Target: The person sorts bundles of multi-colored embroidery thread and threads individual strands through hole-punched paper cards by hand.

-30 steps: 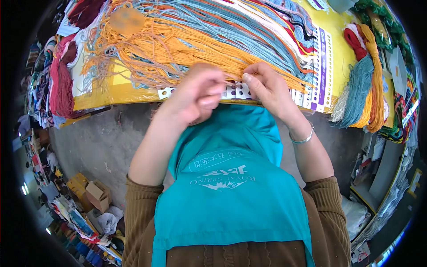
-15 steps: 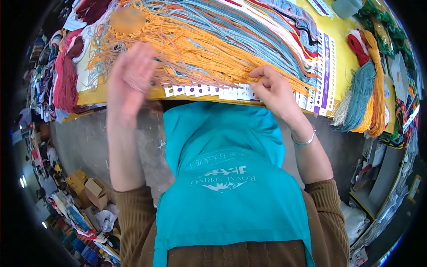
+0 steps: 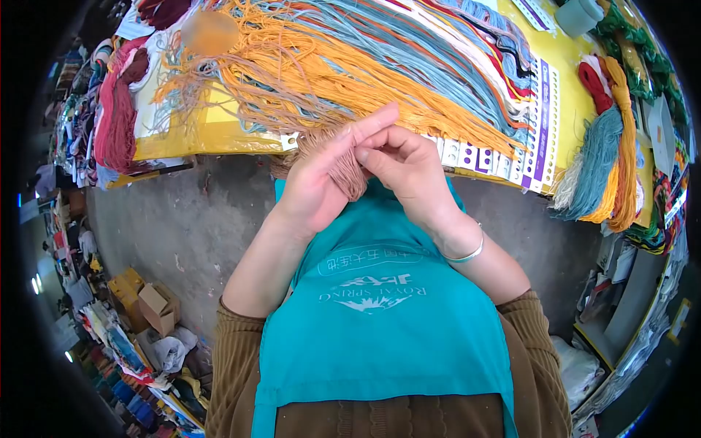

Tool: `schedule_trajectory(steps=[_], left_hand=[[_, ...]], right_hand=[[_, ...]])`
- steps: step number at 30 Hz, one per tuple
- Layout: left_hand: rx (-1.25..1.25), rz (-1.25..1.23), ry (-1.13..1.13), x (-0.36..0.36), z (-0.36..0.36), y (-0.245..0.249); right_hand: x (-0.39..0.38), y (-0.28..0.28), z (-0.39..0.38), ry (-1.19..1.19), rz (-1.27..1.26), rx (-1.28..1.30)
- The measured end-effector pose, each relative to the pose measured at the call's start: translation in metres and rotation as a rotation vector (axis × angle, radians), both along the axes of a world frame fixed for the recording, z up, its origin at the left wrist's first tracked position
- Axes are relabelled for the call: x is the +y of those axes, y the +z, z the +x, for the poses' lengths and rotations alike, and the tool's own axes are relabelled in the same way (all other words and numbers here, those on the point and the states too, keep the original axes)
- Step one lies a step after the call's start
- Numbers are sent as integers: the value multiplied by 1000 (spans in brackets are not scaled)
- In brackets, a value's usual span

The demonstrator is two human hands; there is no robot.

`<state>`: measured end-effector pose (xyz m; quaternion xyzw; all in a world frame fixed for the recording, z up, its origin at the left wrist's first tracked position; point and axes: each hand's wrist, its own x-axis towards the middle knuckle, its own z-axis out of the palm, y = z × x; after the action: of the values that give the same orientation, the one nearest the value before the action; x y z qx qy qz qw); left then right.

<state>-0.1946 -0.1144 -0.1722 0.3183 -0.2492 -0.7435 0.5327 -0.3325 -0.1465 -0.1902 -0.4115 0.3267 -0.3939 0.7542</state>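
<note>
A bundle of pinkish-brown embroidery thread (image 3: 349, 177) hangs over the near edge of the table, in front of my apron. My left hand (image 3: 315, 181) is closed round it, fingers pointing up to the right, and a folded loop hangs out beside the palm. Against those fingers, my right hand (image 3: 410, 171) pinches at the same thread with thumb and fingertips; the exact strands there are partly hidden. Loose tails of the bundle trail back left among orange threads (image 3: 350, 84). Blue threads (image 3: 431, 62) lie beyond, running toward a punched white card (image 3: 542, 128).
More hole-punched cards (image 3: 467, 155) line the yellow table's (image 3: 193, 135) near edge. Tied skeins (image 3: 602, 146) hang at the right corner, and red skeins (image 3: 115, 131) at the left. A grey cup (image 3: 578, 16) stands at the far right. A cardboard box (image 3: 158, 306) sits on the floor.
My left hand has come rightward and down from the left of the threads, now gripping the pinkish-brown bundle. My right hand has moved left and down from the card ends to meet it.
</note>
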Motion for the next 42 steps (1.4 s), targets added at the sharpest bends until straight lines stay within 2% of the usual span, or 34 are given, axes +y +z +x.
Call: schedule_trajectory(steps=[3, 7, 10, 12, 15, 18, 24, 33, 36, 40, 42], left_hand=[[-15, -17, -3, 2, 1, 0], [-4, -38, -13, 1, 6, 0], [86, 12, -31, 1, 4, -2], [39, -9, -36, -1, 1, -3], [-28, -25, -25, -1, -2, -7], [-56, -55, -18, -1, -1, -9], [-7, 37, -2, 0, -1, -2], [-65, -44, -31, -2, -2, -14], [-36, -22, -31, -1, -1, -10], [-11, 1, -42, 1, 0, -11], [-87, -42, -41, 0, 1, -10]], right_hand=[[-1, 9, -6, 63, 160, -20], [-8, -2, -16, 106, 324, -228], [-7, 1, -16, 94, 267, -138], [-2, 8, -8, 33, 156, -20], [3, -4, -2, 13, 51, -40], [4, 1, -3, 28, 73, 28], [-1, -6, -13, 19, 240, -115], [10, -7, 1, -102, 33, -13], [6, -3, -11, -28, 153, -42], [7, -2, -12, -60, 191, -147], [6, 1, -14, -80, 249, -217]])
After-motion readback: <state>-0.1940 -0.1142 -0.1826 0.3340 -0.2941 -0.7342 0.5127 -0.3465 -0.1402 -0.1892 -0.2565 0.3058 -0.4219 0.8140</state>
